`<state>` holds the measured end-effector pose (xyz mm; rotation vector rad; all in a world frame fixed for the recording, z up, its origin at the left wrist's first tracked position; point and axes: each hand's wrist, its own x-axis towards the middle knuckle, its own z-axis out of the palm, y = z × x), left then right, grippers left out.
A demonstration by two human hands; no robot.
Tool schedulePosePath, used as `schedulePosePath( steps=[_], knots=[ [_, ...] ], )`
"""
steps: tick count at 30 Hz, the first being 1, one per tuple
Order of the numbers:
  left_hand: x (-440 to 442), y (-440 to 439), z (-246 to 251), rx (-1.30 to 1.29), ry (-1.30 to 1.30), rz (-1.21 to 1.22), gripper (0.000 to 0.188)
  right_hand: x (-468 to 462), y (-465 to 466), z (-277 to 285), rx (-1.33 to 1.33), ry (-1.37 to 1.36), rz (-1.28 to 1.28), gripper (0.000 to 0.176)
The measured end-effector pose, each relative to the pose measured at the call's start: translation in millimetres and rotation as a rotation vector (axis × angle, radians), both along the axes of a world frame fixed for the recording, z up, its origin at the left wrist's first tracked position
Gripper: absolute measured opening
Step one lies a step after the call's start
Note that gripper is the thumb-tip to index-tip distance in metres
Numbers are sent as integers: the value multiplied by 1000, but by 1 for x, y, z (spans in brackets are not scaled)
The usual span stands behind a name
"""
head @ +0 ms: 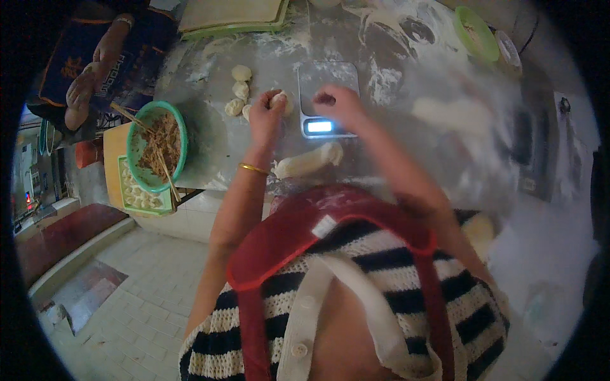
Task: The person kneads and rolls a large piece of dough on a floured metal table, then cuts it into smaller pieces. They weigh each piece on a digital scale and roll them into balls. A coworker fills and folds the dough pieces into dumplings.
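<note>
My left hand [265, 116] is closed around a small lump of dough [280, 101], just left of a digital kitchen scale [329, 75]. Above the scale's lower half hovers my right hand [340, 105] with curled fingers; whether it pinches anything cannot be made out. The scale's display glows, and its plate is dusted with flour. Several pale dough pieces [241, 73] lie in a loose line left of my left hand, one partly hidden by it. Below the scale, near my apron, rests a thick roll of dough [310, 160].
At left, a green bowl [183, 143] of brown minced filling [164, 138] holds chopsticks [167, 169], beside a tray [170, 202] of small dough pieces. Another person's arm [107, 50] is beyond it. Boards [231, 13] and a light green bowl [479, 35] stand on the floured table [205, 157].
</note>
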<state>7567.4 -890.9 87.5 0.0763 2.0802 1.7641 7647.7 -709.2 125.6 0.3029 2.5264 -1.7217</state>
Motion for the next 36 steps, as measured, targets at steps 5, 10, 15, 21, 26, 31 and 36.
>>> schedulePosePath(
  steps=[5,10,15,21,26,31,36],
  knots=[
    [-7,-13,-11,-377,392,-48,33,71,-12,-18,629,33,468,29],
    [39,-19,5,-329,458,-306,41,94,-27,-39,755,131,298,33],
    [95,-7,23,-298,626,-786,52,93,-26,-45,613,224,144,33],
    [104,-2,1,-542,470,-676,55,108,-19,-56,610,78,114,35],
    [100,-26,-15,-171,52,-502,41,103,-2,-48,353,-249,-11,24],
    [90,-45,-15,-18,-264,-400,34,58,19,-22,168,-87,-164,26],
    [86,-42,-13,6,-139,-348,29,13,26,-12,139,11,-264,33]
  ],
)
